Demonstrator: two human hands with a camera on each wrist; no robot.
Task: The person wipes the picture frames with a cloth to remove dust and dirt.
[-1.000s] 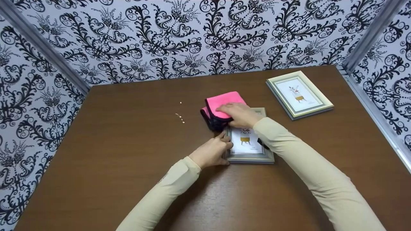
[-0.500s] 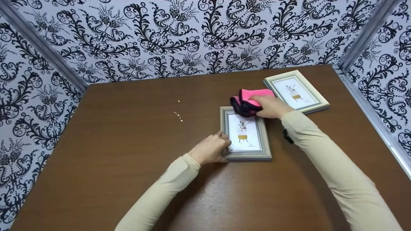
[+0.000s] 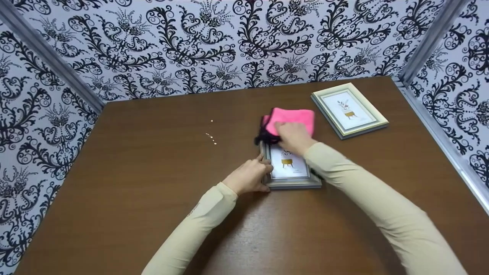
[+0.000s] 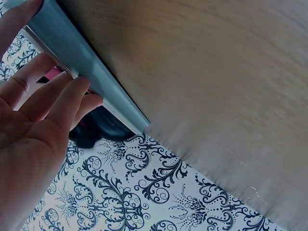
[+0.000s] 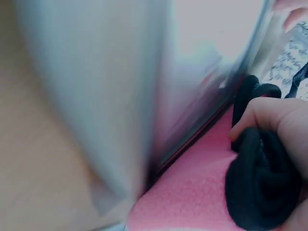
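A picture frame [image 3: 287,182] with a silvery-cream border lies flat on the brown table; its print shows a plant on a yellow stool. My left hand [image 3: 249,176] holds the frame's left side, fingers along the edge and thumb near the front corner. In the left wrist view, several fingertips [image 4: 79,82] meet the grey side of the frame. My right hand [image 3: 295,136] grips a folded pink cloth [image 3: 292,116] with black edging over the far end of the frame, hiding that end. In the right wrist view, the cloth bunches under the thumb against the blurred glass.
A second picture frame [image 3: 350,110] with a cream border and a similar print lies at the back right. Small white crumbs [image 3: 212,137] are scattered left of the cloth. Patterned walls [image 3: 164,46] stand behind and beside the table [image 3: 153,183].
My right hand has swept the cloth right across the frame's far end, then back left. My left hand stays on the frame's left side, and the frame keeps its place.
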